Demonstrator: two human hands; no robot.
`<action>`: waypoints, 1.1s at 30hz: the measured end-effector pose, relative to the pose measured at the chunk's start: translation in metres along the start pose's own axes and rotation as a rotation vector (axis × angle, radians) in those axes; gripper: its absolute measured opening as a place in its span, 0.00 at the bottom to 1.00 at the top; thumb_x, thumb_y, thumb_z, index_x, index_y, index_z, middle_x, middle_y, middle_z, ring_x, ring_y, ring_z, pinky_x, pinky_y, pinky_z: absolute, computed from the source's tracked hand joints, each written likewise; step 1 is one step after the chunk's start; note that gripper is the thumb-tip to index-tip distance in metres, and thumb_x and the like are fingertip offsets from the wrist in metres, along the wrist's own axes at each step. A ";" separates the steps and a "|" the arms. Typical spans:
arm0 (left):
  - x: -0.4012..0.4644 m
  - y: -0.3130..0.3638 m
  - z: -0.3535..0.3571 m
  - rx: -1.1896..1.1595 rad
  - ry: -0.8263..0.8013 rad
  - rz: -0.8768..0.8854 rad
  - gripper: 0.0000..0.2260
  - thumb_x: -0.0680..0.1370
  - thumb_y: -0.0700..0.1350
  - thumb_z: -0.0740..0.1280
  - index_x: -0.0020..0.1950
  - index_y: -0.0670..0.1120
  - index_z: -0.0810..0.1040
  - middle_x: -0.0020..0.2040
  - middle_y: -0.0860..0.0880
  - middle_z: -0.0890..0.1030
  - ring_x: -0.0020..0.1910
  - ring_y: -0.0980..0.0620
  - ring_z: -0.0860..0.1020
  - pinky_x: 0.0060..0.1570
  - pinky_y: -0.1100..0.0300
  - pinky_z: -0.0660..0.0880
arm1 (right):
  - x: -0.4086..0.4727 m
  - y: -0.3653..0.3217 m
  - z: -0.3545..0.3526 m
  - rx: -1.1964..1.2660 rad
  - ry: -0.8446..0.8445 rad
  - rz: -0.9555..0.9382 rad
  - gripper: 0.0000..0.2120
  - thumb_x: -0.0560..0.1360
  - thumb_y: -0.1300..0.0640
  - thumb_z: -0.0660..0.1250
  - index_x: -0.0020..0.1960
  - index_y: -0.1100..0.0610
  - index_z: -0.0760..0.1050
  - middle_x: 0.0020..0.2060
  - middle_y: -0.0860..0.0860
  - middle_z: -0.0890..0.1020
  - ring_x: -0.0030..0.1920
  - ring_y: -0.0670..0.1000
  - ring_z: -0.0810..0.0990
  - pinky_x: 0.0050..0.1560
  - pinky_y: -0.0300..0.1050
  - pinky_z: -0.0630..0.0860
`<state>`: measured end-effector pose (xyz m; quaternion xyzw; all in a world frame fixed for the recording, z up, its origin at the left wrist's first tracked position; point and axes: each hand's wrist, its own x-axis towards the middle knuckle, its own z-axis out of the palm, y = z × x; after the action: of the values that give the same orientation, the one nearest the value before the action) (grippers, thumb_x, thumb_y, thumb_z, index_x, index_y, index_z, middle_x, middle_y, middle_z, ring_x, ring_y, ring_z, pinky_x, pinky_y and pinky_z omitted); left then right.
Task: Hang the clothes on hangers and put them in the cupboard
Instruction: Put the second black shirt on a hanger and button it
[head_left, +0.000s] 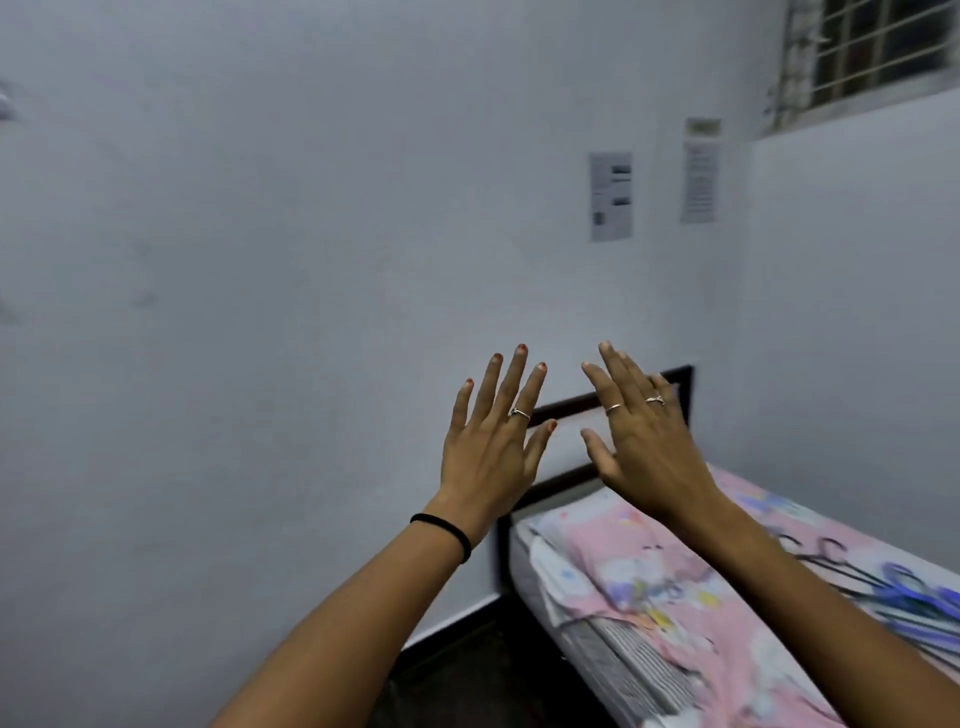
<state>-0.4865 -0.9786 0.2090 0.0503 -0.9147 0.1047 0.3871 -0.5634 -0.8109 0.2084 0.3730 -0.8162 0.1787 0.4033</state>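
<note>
Apparently I haven't started: left hand (488, 457) and right hand (644, 441) spread, holding nothing; hangers (893, 592) lie on the bed (675, 623) at lower right.

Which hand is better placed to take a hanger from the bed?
The right hand, probably. Both hands are open and hold nothing, but the hangers lie on the bed at the person's right, below the right forearm. The left hand is raised farther from them, before the wall.

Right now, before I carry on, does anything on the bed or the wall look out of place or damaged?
Nothing looks damaged or spilled. The hangers lie in a loose heap on the bed, blurred. Both papers on the wall sit straight. Left hand and right hand are raised, holding nothing.
</note>
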 end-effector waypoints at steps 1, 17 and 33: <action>0.009 0.020 0.019 -0.058 -0.034 -0.006 0.27 0.81 0.58 0.50 0.78 0.50 0.57 0.79 0.49 0.55 0.77 0.49 0.54 0.73 0.49 0.55 | -0.005 0.019 0.004 0.002 -0.012 0.081 0.33 0.73 0.56 0.69 0.75 0.58 0.62 0.77 0.56 0.59 0.76 0.56 0.60 0.72 0.59 0.57; 0.087 0.114 0.268 -0.223 -0.490 0.348 0.28 0.83 0.56 0.50 0.79 0.50 0.44 0.79 0.50 0.40 0.78 0.47 0.41 0.75 0.47 0.45 | -0.139 0.202 0.120 -0.317 -0.648 0.986 0.30 0.79 0.55 0.59 0.77 0.57 0.51 0.78 0.59 0.46 0.78 0.57 0.47 0.74 0.57 0.50; 0.108 0.305 0.352 -0.457 -0.610 0.910 0.30 0.82 0.57 0.54 0.79 0.49 0.47 0.80 0.49 0.44 0.78 0.46 0.44 0.74 0.46 0.48 | -0.271 0.260 0.069 -0.473 -0.641 1.616 0.30 0.79 0.51 0.60 0.77 0.57 0.52 0.77 0.58 0.48 0.77 0.58 0.50 0.73 0.59 0.50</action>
<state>-0.8606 -0.7642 0.0013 -0.4040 -0.9135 0.0415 0.0239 -0.6880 -0.5550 -0.0462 -0.3755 -0.9183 0.1225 -0.0259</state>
